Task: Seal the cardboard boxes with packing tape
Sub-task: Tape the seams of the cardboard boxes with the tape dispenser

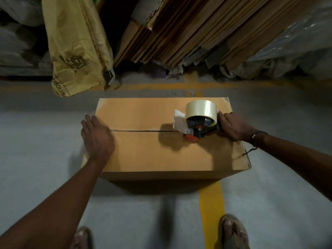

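Box [161, 150] on floor, seam untaped. Left hand [96, 136] flat, fingers spread, pressing the left edge. Right hand [231, 125] grips dispenser [199, 121] at seam's right end. Pull leftward along seam, steady pressure, flaps held shut.

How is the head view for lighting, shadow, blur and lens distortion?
Head view: dim, corners vignetted; the tape dispenser casts a soft shadow leftward on the box; left hand edges slightly blurred, right hand sharper; wide-angle bending at the frame edges; no strong glare.
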### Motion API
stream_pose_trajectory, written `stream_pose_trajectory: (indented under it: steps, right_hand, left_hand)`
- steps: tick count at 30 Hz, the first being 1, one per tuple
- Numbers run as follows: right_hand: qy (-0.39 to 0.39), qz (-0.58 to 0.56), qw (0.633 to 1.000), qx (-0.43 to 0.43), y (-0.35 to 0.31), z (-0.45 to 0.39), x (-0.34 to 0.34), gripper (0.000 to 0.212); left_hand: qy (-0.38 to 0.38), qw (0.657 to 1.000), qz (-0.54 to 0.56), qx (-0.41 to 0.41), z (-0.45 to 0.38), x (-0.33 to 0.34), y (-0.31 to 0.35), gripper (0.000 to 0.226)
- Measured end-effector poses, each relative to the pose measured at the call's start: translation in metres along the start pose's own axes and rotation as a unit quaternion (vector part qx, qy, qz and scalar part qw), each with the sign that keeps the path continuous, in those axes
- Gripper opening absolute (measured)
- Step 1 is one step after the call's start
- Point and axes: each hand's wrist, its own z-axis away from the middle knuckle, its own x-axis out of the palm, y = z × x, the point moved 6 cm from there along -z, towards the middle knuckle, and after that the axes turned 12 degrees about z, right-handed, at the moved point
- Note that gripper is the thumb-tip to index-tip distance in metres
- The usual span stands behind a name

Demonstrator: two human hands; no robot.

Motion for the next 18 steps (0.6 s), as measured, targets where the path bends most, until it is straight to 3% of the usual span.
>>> stream_pose_trajectory:
  steps: [4,8,11,14,18]
  right_hand:
    - [-0.006,0.007,1.0,-0.006,0.0,-0.003,-0.001,0.09]
    - [-0.019,-0.005,1.0,0.004,-0.003,-0.003,-0.005,0.085]
    - [-0.018,0.008,1.0,-0.01,-0.006,-0.004,-0.007,0.085]
    - [-0.016,0.013,1.0,-0.017,-0.009,-0.005,-0.01,0.085]
    - [-0.009,0.02,0.999,-0.028,-0.012,-0.003,-0.016,0.083]
  left_hand:
    - [-0.138,0.99,0.016,0.039,0.056,0.04,0.052,0.083]
    - [-0.213,0.976,0.027,0.043,0.093,0.06,0.098,0.104]
    - [-0.245,0.955,0.074,0.151,0.117,0.066,0.145,0.105]
    - [-0.23,0.933,0.107,0.257,0.138,0.07,0.189,0.096]
    - [-0.23,0.938,0.085,0.244,0.143,0.082,0.193,0.09]
